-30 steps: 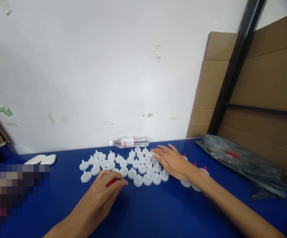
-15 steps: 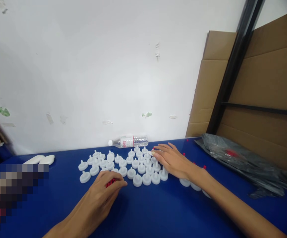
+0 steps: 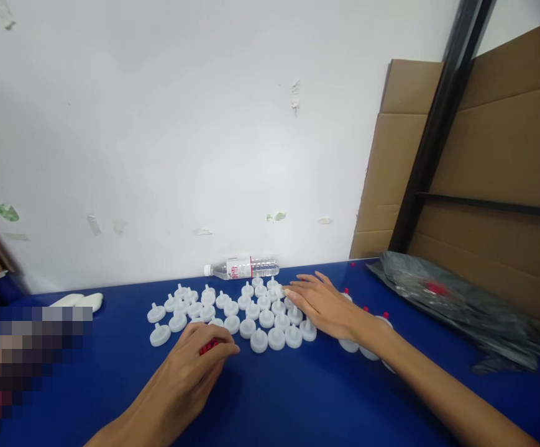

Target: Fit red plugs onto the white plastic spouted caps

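Several small red caps (image 3: 208, 346) are cupped in my left hand (image 3: 195, 366), whose fingers curl round them near the front of the cluster. White round lids with thin upright spouts (image 3: 266, 319) stand packed together on the blue table (image 3: 270, 397). My right hand (image 3: 325, 304) lies palm down over the right end of this cluster, fingers stretched out, the thumb tip at the lids; what lies under the palm is hidden. Beyond the right wrist, a few white lids with red tips (image 3: 386, 316) stand partly covered by my forearm.
A clear water bottle (image 3: 242, 267) lies on its side against the wall. Dark plastic bags (image 3: 456, 304) rest at the right, before cardboard (image 3: 498, 149) and a black metal post (image 3: 430, 130). White rounded objects (image 3: 89, 302) lie at the left beside a blurred-out area.
My right hand has shifted slightly, and the bit of red seen at its fingertips before is no longer clear. My left hand stays almost still, holding the red caps.
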Available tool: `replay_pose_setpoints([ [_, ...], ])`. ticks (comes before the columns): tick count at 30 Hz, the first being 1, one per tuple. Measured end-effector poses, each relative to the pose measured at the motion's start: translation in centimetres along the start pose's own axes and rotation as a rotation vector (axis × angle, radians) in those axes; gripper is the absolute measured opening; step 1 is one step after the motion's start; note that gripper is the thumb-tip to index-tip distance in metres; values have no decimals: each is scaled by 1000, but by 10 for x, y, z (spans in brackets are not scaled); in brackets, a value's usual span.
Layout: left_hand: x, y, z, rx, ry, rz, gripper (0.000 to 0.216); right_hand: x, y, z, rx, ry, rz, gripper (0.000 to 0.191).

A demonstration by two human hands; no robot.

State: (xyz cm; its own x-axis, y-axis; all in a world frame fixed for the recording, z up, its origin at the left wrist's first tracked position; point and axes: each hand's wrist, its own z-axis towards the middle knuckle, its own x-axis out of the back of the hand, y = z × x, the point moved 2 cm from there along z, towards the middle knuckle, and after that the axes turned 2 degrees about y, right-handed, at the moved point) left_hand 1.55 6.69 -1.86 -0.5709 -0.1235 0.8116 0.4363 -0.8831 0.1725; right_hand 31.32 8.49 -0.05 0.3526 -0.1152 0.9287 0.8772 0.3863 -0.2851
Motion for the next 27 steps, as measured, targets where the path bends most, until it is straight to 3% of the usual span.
replay_pose_setpoints([
  [20,-2,2,-1,19,5,-22,35,8,-6,-1,51,28,46,45],
  [27,-3,1,-1,17,26,-8,36,4,-4,-1,72,16,45,49],
])
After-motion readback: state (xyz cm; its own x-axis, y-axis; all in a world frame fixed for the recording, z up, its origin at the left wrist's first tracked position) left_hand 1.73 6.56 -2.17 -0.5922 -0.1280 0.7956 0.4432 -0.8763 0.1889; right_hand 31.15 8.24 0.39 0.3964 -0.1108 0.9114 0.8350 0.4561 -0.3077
